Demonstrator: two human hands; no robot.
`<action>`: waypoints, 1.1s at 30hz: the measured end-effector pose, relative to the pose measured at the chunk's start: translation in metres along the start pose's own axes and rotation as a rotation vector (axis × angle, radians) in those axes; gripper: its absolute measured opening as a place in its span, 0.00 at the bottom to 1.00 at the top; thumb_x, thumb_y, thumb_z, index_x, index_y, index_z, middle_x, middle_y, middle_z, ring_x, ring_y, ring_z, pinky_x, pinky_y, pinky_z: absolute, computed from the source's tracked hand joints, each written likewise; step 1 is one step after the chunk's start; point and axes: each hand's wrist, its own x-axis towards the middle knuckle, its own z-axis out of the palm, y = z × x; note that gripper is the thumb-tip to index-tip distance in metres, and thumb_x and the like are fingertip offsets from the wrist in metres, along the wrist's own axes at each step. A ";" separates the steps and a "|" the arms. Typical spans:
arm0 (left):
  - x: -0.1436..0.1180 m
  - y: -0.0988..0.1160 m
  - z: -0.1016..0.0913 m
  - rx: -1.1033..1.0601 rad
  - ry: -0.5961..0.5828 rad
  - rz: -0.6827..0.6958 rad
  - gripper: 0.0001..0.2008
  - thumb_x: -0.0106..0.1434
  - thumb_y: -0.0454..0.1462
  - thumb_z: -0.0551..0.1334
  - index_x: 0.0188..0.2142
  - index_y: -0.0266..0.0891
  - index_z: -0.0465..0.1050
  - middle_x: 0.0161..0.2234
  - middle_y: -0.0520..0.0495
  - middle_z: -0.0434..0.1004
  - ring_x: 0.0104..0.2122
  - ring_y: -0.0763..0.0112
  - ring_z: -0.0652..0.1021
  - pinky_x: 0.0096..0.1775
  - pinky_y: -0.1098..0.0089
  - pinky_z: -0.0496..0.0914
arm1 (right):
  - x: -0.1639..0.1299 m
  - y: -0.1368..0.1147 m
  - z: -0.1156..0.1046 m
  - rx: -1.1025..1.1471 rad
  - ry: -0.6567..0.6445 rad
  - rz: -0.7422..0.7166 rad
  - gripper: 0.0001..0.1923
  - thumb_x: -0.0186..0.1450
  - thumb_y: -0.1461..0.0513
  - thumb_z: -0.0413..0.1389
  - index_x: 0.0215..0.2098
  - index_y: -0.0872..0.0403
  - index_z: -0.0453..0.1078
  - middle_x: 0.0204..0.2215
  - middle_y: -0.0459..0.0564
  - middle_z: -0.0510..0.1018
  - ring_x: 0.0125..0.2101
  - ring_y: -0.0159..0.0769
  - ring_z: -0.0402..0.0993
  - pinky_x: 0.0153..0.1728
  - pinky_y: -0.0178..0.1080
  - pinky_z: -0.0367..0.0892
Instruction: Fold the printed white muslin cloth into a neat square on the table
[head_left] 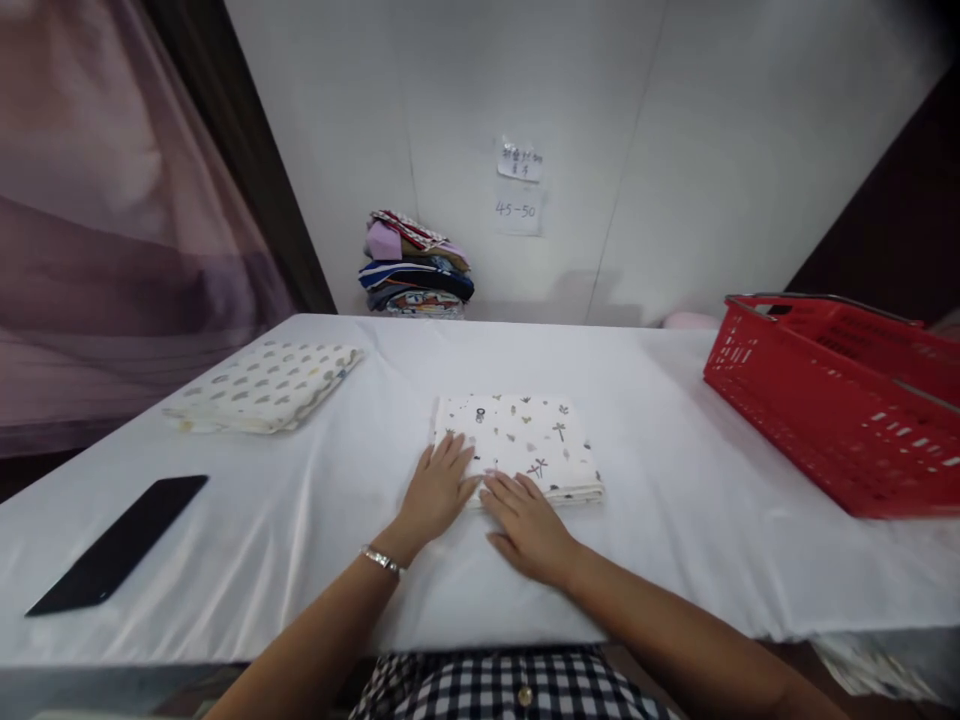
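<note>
Both hands lie flat, fingers spread and palms down, with no grip closed on anything. The left hand (pixel 435 492) rests on the near left corner of the folded printed cloth (pixel 519 445); the right hand (pixel 529 527) touches its near edge, fingertips just over the hem. The cloth lies straight ahead of both hands on the white worktop (pixel 675 480), its long axis running left to right. Farther out sit another folded cloth (pixel 262 387) at left, a dark flat slab (pixel 120 545), a red basket (pixel 832 400) at right, and a stack of fabrics (pixel 415 265) by the wall.
</note>
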 end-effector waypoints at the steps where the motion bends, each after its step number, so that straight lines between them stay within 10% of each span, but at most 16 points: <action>1: -0.003 -0.001 0.005 0.017 -0.026 0.008 0.21 0.64 0.44 0.52 0.55 0.41 0.63 0.58 0.41 0.62 0.59 0.54 0.60 0.55 0.50 0.57 | 0.000 0.001 -0.003 0.019 -0.019 -0.010 0.28 0.66 0.55 0.46 0.62 0.56 0.51 0.63 0.53 0.52 0.63 0.39 0.43 0.61 0.50 0.44; 5: -0.010 -0.007 0.014 0.051 -0.033 0.009 0.22 0.66 0.45 0.49 0.57 0.43 0.60 0.59 0.43 0.61 0.60 0.54 0.59 0.55 0.47 0.56 | 0.007 0.018 -0.026 0.125 -0.025 0.012 0.28 0.67 0.53 0.44 0.63 0.55 0.50 0.63 0.51 0.54 0.62 0.36 0.45 0.60 0.45 0.48; 9: -0.009 -0.005 0.012 0.065 -0.033 -0.008 0.21 0.66 0.44 0.48 0.56 0.42 0.62 0.59 0.43 0.61 0.60 0.53 0.59 0.55 0.45 0.55 | 0.018 0.062 -0.046 0.078 0.073 0.298 0.28 0.68 0.52 0.41 0.63 0.56 0.50 0.64 0.54 0.50 0.64 0.40 0.39 0.60 0.50 0.44; 13: -0.010 0.000 0.008 0.075 -0.082 -0.036 0.22 0.66 0.44 0.46 0.57 0.42 0.61 0.60 0.45 0.59 0.61 0.55 0.56 0.56 0.45 0.54 | 0.012 0.098 -0.039 0.029 -0.096 0.562 0.31 0.67 0.51 0.40 0.63 0.59 0.50 0.64 0.58 0.46 0.64 0.46 0.36 0.58 0.54 0.44; 23: 0.020 -0.006 -0.008 0.045 -0.186 -0.137 0.26 0.65 0.51 0.45 0.57 0.43 0.60 0.62 0.43 0.53 0.62 0.56 0.53 0.57 0.46 0.53 | 0.020 0.103 -0.037 0.001 -0.214 0.618 0.33 0.66 0.49 0.38 0.64 0.57 0.47 0.65 0.55 0.43 0.64 0.44 0.33 0.59 0.54 0.35; 33: 0.028 -0.008 0.019 0.119 -0.247 -0.213 0.29 0.65 0.50 0.45 0.60 0.38 0.56 0.64 0.42 0.49 0.63 0.56 0.49 0.58 0.48 0.52 | 0.053 0.135 -0.011 -0.093 -0.142 0.612 0.36 0.66 0.47 0.36 0.64 0.62 0.47 0.65 0.56 0.43 0.64 0.44 0.33 0.60 0.49 0.35</action>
